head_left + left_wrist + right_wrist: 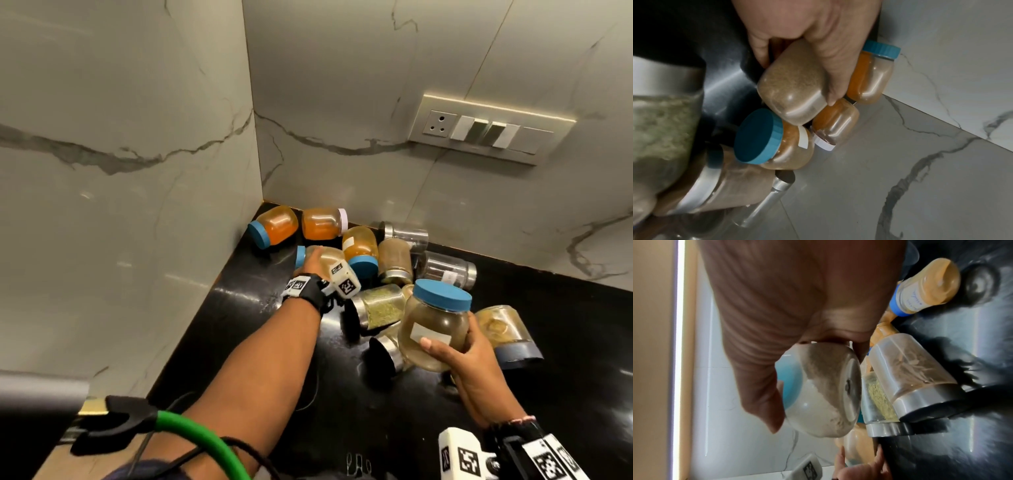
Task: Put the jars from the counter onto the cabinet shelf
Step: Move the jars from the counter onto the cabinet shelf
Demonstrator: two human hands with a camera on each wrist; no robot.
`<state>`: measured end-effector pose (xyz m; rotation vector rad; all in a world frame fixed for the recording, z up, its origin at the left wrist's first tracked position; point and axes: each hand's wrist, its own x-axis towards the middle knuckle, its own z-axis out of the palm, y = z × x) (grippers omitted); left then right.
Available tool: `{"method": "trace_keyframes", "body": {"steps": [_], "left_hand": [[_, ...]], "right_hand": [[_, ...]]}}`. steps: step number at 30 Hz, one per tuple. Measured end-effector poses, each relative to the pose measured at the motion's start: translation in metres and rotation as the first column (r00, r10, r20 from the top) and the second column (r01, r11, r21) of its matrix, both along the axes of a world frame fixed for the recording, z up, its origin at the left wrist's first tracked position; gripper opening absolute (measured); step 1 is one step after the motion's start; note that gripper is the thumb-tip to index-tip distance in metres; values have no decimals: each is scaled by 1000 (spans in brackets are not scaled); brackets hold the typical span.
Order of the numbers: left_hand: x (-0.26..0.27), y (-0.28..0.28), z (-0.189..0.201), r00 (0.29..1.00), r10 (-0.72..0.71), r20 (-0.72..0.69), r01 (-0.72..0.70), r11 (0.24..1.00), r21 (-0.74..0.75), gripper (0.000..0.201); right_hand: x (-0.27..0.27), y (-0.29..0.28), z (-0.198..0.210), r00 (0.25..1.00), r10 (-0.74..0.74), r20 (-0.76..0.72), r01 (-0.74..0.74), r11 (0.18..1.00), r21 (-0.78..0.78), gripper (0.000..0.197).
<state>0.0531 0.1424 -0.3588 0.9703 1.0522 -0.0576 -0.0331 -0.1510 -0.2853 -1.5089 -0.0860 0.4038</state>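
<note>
Several jars lie tumbled in the corner of the black counter [565, 346]. My left hand [310, 264] reaches into the pile and grips a lying jar of brown powder [793, 91], its fingers [835, 81] curled over the side. This jar's blue lid [300, 256] points left. My right hand [471, 356] holds a clear pale jar with a blue lid [435, 325] upright just above the counter. In the right wrist view the thumb and fingers wrap that jar [824, 391] near its base. No cabinet shelf is in view.
Orange jars [274, 228] [323, 222] [359, 250] lie against the corner walls. Steel-lidded jars [394, 257] [448, 269], a green-herb jar [380, 305] and a dark-lidded jar [503, 325] crowd between my hands. A socket panel [486, 128] sits on the back wall. A marble wall [137, 171] closes the left.
</note>
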Motion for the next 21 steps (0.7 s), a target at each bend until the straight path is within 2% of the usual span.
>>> {"method": "trace_keyframes", "body": {"steps": [2, 4, 5, 7, 9, 11, 13, 15, 18, 21], "left_hand": [[-18, -7, 10, 988, 147, 37, -148, 988, 40, 81], [-30, -10, 12, 950, 277, 146, -286, 957, 40, 94], [-34, -10, 9, 936, 286, 204, -304, 950, 64, 98], [-54, -13, 20, 938, 173, 301, -232, 957, 174, 95], [-75, -11, 27, 925, 18, 379, -168, 915, 367, 91], [-95, -12, 44, 882, -129, 453, -133, 855, 501, 92], [-111, -17, 69, 826, -224, 517, -133, 814, 566, 94], [-125, -24, 100, 751, -296, 590, -186, 763, 619, 95], [-143, -34, 154, 651, -371, 663, -349, 629, 695, 99], [-158, -39, 210, 581, -397, 710, -451, 569, 688, 98]], "right_hand": [[0, 1, 2, 1000, 7, 6, -7, 1000, -10, 104], [-1, 5, 5, 1000, 8, 14, -8, 1000, -7, 102], [-1, 6, 7, 1000, 12, 21, -12, 1000, 1, 97], [-2, 9, 11, 998, 36, 43, -37, 999, 21, 91], [-3, 12, 20, 994, 73, 78, -73, 997, 1, 96], [-4, 14, 37, 986, 95, 135, -93, 995, -21, 100], [-5, 15, 60, 970, 134, 201, -132, 991, -22, 100], [-6, 16, 85, 952, 170, 254, -173, 985, -8, 98], [-8, 13, 130, 900, 216, 380, -225, 974, -20, 96], [-13, 9, 179, 833, 228, 504, -235, 971, -52, 100]]}}
